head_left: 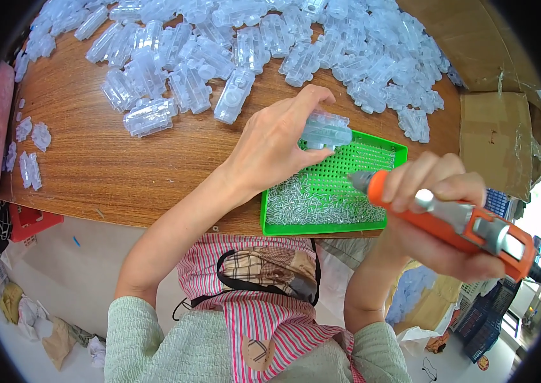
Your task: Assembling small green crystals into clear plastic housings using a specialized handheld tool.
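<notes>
My left hand (277, 140) grips a clear plastic housing (327, 131) between thumb and fingers, over the far left part of a green tray (325, 228). Many small silver screws (321, 207) lie loose in the tray's near part, and its perforated bed has rows of holes. In my right hand (436, 204) is an orange electric screwdriver (440, 220), its grey nose pointing left over the tray's right side. The screwdriver's tip is apart from the housing. Whether a screw sits on the tip is too small to tell.
A big heap of clear plastic housings (251, 48) covers the far side of the brown wooden table (111, 179). Cardboard boxes (494, 134) stand at the right. A few clear pieces (30, 170) lie at the left edge, near a red container (34, 220) below. An open bag (420, 293) sits at lower right.
</notes>
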Motion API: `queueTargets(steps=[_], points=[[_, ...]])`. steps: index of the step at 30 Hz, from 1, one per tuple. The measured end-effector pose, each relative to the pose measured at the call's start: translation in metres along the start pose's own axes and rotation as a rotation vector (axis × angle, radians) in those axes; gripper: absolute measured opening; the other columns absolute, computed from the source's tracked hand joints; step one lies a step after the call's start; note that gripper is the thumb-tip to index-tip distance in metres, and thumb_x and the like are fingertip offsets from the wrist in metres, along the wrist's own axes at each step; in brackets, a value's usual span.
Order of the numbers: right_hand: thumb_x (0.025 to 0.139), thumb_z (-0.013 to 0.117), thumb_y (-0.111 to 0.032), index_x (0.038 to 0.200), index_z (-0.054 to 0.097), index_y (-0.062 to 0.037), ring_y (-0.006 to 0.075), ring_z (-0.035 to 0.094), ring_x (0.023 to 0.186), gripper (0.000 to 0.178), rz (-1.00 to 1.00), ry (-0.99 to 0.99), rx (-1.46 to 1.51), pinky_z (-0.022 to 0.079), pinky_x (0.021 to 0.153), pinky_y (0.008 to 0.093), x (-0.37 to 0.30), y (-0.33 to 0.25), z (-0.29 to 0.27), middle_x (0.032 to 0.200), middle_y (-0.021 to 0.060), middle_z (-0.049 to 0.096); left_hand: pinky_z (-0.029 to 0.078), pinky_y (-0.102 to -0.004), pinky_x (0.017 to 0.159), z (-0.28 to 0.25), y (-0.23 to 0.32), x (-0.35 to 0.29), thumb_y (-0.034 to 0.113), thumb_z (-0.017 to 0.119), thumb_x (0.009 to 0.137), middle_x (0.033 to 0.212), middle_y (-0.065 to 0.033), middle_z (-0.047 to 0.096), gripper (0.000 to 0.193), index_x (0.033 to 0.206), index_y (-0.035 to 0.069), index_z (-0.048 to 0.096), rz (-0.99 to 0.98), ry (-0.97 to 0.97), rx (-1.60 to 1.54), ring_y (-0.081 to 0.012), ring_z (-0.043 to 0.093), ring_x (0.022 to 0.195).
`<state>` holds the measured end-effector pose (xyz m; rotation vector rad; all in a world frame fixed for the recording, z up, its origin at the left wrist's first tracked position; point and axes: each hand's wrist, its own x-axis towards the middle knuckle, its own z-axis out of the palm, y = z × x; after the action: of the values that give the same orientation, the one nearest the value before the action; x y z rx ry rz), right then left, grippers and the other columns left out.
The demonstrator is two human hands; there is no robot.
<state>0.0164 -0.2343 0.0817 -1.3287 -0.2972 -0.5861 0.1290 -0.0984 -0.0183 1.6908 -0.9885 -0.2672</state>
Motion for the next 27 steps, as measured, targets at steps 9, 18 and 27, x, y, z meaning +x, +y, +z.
queueTargets(steps=[9, 18, 27], points=[[0.072, 0.05, -0.084, 0.098, 0.056, 0.0047, 0.0227, 0.058, 0.063, 0.093, 0.033, 0.019, -0.01, 0.048, 0.051, 0.0368, -0.03, 0.041, -0.004, 0.077, 0.0093, 0.051, 0.054, -0.0361, 0.084, 0.001, 0.0, 0.003, 0.009, 0.081, 0.066, 0.113, -0.0127, 0.063, 0.065, 0.121, 0.005, 0.047, -0.015, -0.005, -0.024, -0.0266, 0.065, 0.102], [0.071, 0.049, -0.085, 0.097, 0.056, 0.0045, 0.022, 0.057, 0.063, 0.093, 0.044, 0.029, 0.012, 0.048, 0.05, 0.0349, -0.031, 0.045, -0.004, 0.075, 0.0099, 0.052, 0.055, -0.0363, 0.083, 0.002, -0.002, 0.003, 0.009, 0.081, 0.066, 0.113, -0.0127, 0.063, 0.066, 0.122, 0.006, 0.047, 0.011, 0.023, -0.036, -0.0268, 0.066, 0.102], [0.07, 0.051, -0.085, 0.107, 0.055, 0.0043, 0.0215, 0.055, 0.069, 0.097, -0.079, -0.083, -0.021, 0.046, 0.058, 0.034, 0.011, -0.004, 0.012, 0.085, 0.0112, 0.053, 0.054, -0.0367, 0.082, 0.0, 0.002, 0.003, 0.009, 0.08, 0.065, 0.103, -0.0134, 0.067, 0.067, 0.122, 0.007, 0.045, -0.047, 0.013, -0.071, -0.0295, 0.066, 0.097]])
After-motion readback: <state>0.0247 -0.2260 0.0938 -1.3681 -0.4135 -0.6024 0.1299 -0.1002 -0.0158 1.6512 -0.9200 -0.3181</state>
